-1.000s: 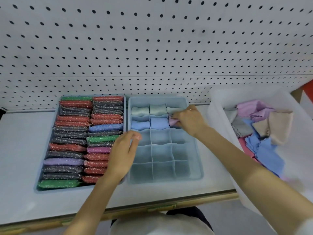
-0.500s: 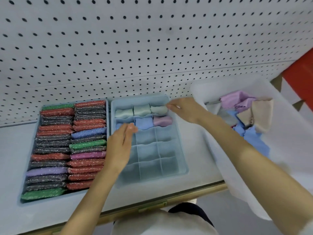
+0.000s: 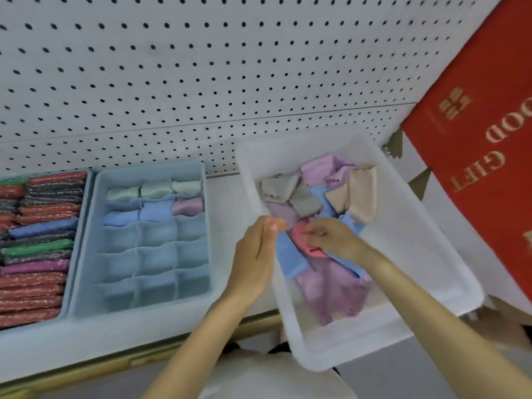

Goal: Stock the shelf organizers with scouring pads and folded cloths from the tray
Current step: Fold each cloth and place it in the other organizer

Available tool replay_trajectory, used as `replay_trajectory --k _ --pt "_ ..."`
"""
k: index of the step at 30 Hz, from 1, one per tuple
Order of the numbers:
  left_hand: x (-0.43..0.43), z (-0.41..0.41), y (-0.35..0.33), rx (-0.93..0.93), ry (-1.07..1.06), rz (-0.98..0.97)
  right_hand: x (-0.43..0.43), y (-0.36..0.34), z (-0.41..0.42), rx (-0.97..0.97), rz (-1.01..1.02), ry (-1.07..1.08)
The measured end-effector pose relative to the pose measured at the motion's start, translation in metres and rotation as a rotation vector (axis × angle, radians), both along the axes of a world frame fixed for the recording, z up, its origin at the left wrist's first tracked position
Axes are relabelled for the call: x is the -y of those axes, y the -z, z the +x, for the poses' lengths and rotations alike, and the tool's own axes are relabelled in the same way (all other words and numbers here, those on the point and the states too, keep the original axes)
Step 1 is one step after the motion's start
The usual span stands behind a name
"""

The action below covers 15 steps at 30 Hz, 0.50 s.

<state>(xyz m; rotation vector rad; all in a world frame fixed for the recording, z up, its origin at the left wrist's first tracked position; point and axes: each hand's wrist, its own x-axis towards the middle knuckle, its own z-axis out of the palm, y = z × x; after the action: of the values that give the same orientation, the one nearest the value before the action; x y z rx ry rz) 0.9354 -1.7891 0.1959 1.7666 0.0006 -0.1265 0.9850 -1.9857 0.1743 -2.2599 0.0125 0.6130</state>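
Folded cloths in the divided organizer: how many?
6. Back row: three pale green cloths. Second row: two blue cloths and one purple cloth at right. None appear hidden.

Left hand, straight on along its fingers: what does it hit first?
Probably the pale lilac folded cloth in the white plastic tray, just past the fingertips of the left hand; depth is unclear, so it might pass above.
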Motion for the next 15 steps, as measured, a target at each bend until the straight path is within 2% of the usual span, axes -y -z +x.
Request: replay_trajectory --k 2,3,5,10,12,15 --pt "0.012 -0.002 0.003 0.007 -0.061 0.032 -0.004 0.012 -0.002 -0.091 0.08 -0.042" --pt "0.017 -0.003 0.004 0.009 -0.102 0.023 -0.006 0.021 0.002 -0.063 0.08 -0.07" --pt "0.027 -0.005 0.005 0.016 -0.186 -0.005 -0.013 0.039 0.014 0.003 0.031 -0.129" --pt "0.042 -0.008 0.001 0.003 -0.348 -0.052 -0.033 0.057 0.027 -0.043 -0.057 -0.172" --pt "0.042 -0.005 -0.001 0.014 -0.395 -0.037 -0.036 0.052 0.027 -0.092 0.074 -0.118" --pt "0.04 -0.004 -0.011 0.03 -0.513 -0.024 -0.028 0.024 0.028 -0.251 0.436 0.055"
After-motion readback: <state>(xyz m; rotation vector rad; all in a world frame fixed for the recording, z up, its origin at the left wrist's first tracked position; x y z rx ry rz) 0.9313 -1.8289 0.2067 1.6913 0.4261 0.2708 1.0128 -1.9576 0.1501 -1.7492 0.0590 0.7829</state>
